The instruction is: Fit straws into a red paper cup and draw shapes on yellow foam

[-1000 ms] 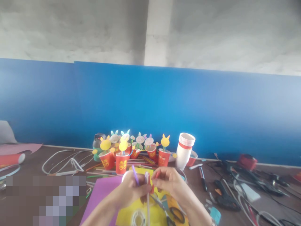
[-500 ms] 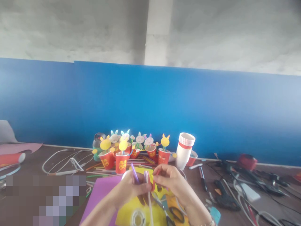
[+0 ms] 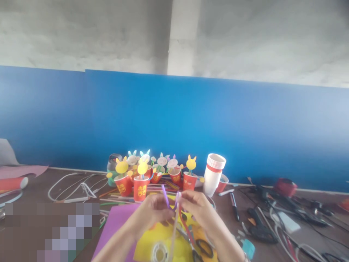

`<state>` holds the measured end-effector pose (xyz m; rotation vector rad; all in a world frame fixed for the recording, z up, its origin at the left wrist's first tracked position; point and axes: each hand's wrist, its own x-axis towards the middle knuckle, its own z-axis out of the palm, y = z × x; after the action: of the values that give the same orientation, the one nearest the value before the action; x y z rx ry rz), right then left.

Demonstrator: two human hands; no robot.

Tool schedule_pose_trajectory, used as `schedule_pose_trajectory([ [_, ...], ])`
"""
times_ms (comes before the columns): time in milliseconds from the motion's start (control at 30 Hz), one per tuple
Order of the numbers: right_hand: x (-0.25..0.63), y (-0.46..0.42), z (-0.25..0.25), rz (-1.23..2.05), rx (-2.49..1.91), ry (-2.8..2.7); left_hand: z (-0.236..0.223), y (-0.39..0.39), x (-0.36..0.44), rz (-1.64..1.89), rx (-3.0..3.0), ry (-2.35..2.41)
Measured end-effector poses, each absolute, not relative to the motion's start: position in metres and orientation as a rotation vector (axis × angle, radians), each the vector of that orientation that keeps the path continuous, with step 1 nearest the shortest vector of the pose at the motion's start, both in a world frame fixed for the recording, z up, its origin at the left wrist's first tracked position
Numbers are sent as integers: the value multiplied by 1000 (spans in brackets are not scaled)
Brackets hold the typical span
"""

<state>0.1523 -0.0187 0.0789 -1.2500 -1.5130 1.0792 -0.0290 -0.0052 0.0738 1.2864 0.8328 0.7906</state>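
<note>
Near the front edge of the surface (image 3: 38,193), tape (image 3: 154,251) and scissors (image 3: 196,255) are seen on yellow paper (image 3: 144,242)! Above, a bent purple strip (image 3: 164,194) is pinched in the curled left hand (image 3: 153,210); a pale strip (image 3: 173,233) is gripped by the right hand's (image 3: 198,204) closed fingertips, a red strip (image 3: 188,231) beside it. Red cups (image 3: 141,189) are lined towards the far edge.

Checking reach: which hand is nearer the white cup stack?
Right. The right hand is in front and slightly left of the white cup stack; the left hand is farther left.
</note>
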Motion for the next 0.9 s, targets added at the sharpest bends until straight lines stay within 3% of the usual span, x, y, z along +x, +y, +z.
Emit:
schedule_pose_trajectory([
  [300,152,-22,86,1116,-1235,-1407,67,-7,-28,961,1341,723],
  [567,150,-23,82,1149,-1239,-1402,65,-3,-31,760,1277,676],
  [900,150,-17,78,1071,-1211,-1497,65,-10,-22,813,1253,789],
])
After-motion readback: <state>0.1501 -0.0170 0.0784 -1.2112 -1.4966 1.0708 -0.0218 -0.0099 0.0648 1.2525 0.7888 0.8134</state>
